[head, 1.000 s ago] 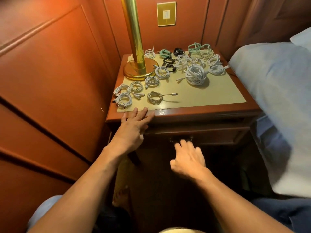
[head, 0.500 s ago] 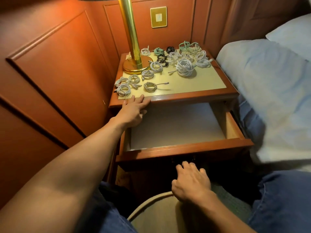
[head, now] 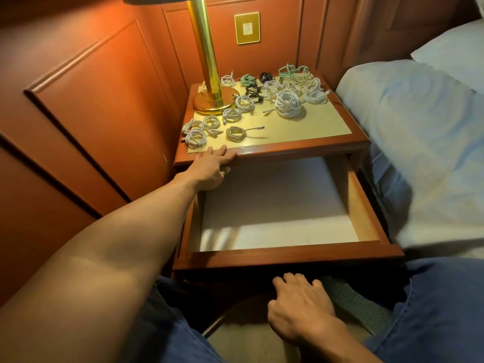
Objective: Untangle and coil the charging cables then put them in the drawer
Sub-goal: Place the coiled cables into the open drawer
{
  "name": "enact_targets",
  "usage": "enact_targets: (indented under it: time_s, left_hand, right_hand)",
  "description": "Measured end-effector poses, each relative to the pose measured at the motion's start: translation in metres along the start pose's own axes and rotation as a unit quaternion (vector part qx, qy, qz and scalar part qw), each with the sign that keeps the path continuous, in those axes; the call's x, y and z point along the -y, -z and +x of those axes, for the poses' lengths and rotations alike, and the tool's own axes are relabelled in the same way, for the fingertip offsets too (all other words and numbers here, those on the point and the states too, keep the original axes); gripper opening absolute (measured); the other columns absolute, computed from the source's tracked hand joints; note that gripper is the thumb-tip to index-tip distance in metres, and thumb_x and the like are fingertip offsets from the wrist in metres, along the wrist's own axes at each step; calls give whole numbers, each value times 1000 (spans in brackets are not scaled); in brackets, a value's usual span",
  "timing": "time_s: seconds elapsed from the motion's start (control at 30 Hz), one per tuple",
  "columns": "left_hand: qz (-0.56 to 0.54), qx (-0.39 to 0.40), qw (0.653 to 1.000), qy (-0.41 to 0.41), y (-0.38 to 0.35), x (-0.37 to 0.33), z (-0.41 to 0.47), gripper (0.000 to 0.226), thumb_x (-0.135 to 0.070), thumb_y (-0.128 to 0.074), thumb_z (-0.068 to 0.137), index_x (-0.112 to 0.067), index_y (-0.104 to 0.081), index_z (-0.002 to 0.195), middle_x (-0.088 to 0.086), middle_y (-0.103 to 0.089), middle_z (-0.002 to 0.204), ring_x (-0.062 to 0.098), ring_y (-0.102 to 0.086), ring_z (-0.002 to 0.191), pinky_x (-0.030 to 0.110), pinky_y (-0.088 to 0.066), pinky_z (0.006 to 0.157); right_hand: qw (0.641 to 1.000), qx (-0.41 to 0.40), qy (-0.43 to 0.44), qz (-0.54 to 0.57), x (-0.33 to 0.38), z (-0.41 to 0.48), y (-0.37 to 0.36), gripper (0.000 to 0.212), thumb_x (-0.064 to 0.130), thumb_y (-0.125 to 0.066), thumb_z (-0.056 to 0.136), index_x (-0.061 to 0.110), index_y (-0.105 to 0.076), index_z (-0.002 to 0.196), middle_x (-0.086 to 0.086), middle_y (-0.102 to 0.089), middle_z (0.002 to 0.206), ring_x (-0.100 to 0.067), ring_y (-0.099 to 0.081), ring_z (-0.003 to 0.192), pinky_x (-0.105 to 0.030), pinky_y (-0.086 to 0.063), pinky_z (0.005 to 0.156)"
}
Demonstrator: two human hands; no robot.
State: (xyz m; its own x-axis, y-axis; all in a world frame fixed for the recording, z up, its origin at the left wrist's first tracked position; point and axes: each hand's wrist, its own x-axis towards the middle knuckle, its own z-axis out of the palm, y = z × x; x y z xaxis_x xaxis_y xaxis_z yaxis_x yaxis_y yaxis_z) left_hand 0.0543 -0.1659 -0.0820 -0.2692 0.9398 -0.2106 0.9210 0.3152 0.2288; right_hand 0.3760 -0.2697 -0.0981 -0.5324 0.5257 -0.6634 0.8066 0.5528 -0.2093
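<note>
1. Wall point(head: 91, 113): red-brown wood panelling, behind and left of the table.
2. Bed point(head: 419, 153): pale blue sheet, hard against the table's right side; the sheet hangs just beside the open drawer's right wall. Pillow point(head: 453, 53) at the far end.
3. Table point(head: 301, 150): wooden bedside unit with a yellowish mat point(head: 314, 124) on top.
4. Drawer point(head: 362, 205): pulled well out below the tabletop, white liner showing, front rail above the person's knees. No cable lies in it.
5. Lamp point(head: 205, 48): brass column on a round base, taking the back-left corner of the table; several coils crowd its foot.
6. Seat point(head: 248, 336): round cushion between the legs in jeans point(head: 432, 310).
7. Left hand point(head: 209, 169): fingers straight and together, lying flat on the table's front-left edge, tips at the mat's border. It holds nothing. Its forearm crosses the drawer's near-left corner.
8. Right hand point(head: 298, 307): palm down under the drawer front, fingers loosely spread, holding nothing; whether the tips touch the drawer cannot be told.
9. Cables, all on the mat:
   - big white coil point(head: 288, 103), mid-back;
   - green cable point(head: 288, 69) and a loose pale heap, back-right;
   - black coils point(head: 252, 91) beside the lamp base;
   - small white coils point(head: 196, 136), front-left, just beyond the left fingertips;
   - one coil point(head: 235, 132) with its plug end trailing right.
10. Wall plate point(head: 247, 28): brass, behind the lamp.
</note>
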Motion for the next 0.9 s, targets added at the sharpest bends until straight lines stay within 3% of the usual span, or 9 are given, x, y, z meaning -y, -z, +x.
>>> enact_targets:
  time_s: [0.07, 0.17, 0.3, 0.43, 0.6, 0.9]
  left_hand:
    - [-14, 3, 1000, 2, 3, 2, 3, 57, -24, -40, 109, -41, -21, 160, -6, -3, 171, 32, 4, 157, 58, 0, 126]
    - [-25, 5, 1000, 3, 4, 4, 5, 55, -25, -41, 109, -41, -24, 159, -6, -6, 171, 31, 3, 157, 57, -3, 126]
    - [2, 7, 1000, 0, 3, 0, 3, 57, -30, -40, 110, -41, -18, 161, -5, -1, 171, 32, 5, 157, 58, -1, 126]
    - [23, -3, 1000, -12, -3, 2, 1, 62, -33, -41, 109, -40, -10, 162, -4, 3, 171, 34, 7, 157, 57, 4, 125]
    - [28, -26, 999, -11, -12, 1, 0, 68, -41, -46, 107, -40, -7, 162, -4, 6, 171, 33, 10, 157, 58, 4, 125]
    - [26, -82, 996, -5, -24, -1, -2, 73, -61, -45, 101, -41, -9, 161, -4, 1, 171, 29, 7, 157, 53, 7, 123]
  right_hand:
    - [1000, 23, -5, 0, -3, -7, -5, 47, 40, -36, 98, 22, -46, 140, -2, -46, 144, -23, -39, 135, -46, -27, 114]
    - [999, 51, 1, 4, -9, -18, -7, 57, 39, -36, 99, 23, -33, 154, 1, -33, 156, -20, -28, 146, -46, -20, 120]
    - [997, 39, 42, 47, -4, -34, 14, 62, 37, -33, 101, 28, -19, 161, 6, -23, 166, -15, -21, 151, -42, -15, 124]
    - [989, -82, 104, 63, -7, -51, 50, 59, 41, -35, 101, 40, -20, 159, 15, -29, 162, -7, -30, 144, -36, -24, 119]
    - [955, -263, 140, 9, -20, -13, 83, 69, 56, -32, 102, 42, 2, 160, 15, -2, 169, -6, -2, 155, -35, -15, 123]
    - [933, -332, 138, -31, -18, 77, 131, 76, 64, -32, 101, 34, 2, 162, 4, -1, 171, -17, 1, 157, -44, -15, 124]
